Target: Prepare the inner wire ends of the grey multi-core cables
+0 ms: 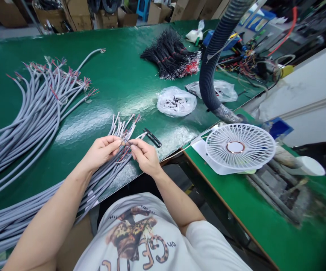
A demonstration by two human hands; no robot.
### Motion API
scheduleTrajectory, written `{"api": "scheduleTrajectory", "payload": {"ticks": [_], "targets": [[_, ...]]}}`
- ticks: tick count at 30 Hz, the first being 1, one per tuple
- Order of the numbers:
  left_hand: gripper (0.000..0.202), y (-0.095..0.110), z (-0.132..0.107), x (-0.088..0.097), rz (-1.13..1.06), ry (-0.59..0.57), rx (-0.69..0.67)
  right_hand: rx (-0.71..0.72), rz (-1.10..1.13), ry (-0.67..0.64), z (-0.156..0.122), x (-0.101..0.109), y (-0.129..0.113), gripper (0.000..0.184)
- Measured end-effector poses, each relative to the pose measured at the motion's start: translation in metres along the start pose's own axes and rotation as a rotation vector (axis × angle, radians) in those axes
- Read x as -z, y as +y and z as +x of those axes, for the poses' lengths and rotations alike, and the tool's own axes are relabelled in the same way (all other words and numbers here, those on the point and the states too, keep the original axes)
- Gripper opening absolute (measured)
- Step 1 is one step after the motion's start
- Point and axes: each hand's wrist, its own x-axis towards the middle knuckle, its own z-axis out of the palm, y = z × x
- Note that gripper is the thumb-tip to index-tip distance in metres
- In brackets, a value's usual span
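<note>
Pinching with thumb and fingertips closed tight, the left hand [102,150] holds a stripped cable end [122,141], and the right hand [145,156] nips the thin wires [128,142] that stick out of it. The fingertips of the two hands almost meet. This happens just above the near edge of the green table [117,79], over a fanned bundle of grey cables [106,175] that runs off to the person's left. Black snips [153,137] lie just beside the right hand. A white fan [240,147] rests face up to the right, on a lower green bench past the table corner. Open green surface lies beyond the hands, with a larger sheaf of grey cables [35,109] along its left side. Farther off, a clear plastic bag [176,101] holds small dark pieces. A second bag [224,90] sits behind a ribbed hose [212,64]; what is in it cannot be made out. Tied black wires [174,56] lie at the far edge.
</note>
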Motion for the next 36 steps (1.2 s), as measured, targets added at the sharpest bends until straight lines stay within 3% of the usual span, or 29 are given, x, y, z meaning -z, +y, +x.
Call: {"api": "scheduleTrajectory", "payload": {"ticks": [8, 17, 36], "targets": [[0.033, 0.003, 0.001, 0.0, -0.079, 0.079, 0.007, 0.174, -0.176, -0.075, -0.013, 0.003, -0.028, 0.018], [0.033, 0.004, 0.0, 0.002, -0.11, 0.055, 0.036, -0.01, -0.222, 0.015, -0.005, 0.003, 0.004, 0.022], [0.031, 0.005, 0.0, 0.002, -0.109, 0.048, 0.044, -0.039, -0.21, 0.009, -0.004, 0.003, 0.001, 0.022]]}}
